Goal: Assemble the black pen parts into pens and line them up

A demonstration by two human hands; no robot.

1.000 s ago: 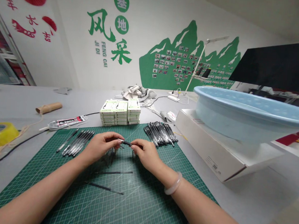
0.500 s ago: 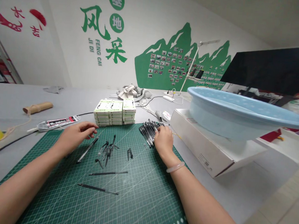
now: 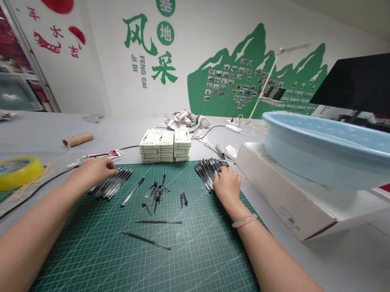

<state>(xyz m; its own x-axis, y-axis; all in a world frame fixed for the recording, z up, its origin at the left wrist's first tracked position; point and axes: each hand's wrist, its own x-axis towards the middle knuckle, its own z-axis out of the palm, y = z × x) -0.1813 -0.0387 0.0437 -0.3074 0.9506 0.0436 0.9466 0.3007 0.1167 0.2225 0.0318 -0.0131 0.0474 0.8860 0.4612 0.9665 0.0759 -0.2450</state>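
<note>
My left hand (image 3: 97,171) is closed, thumb and fingers pressed together, over a row of clear-barrelled black pens (image 3: 114,185); whatever is in its fingertips is hidden. On the right, my right hand (image 3: 228,187) curls its fingers onto a pen at the edge of a second pen row (image 3: 208,173). Between the hands lies a single pen (image 3: 133,190), apart from the rows. Beside it is a small heap of black pen caps (image 3: 157,193), with another cap or two (image 3: 184,200) to the right. Two thin dark refills (image 3: 158,222) lie nearer to me on the green cutting mat (image 3: 113,265).
Stacked small white-green boxes (image 3: 158,145) stand at the mat's back edge. A blue basin (image 3: 314,159) rests on a white carton (image 3: 278,196) at right. Yellow tape (image 3: 12,173), a bamboo piece (image 3: 78,139) and a black cable lie left. Crumpled cloth (image 3: 186,120) is behind.
My left hand has moved left, from near the single pen to over the left pen row, and its fingers have closed. My right hand stays at the right row. The view has turned left.
</note>
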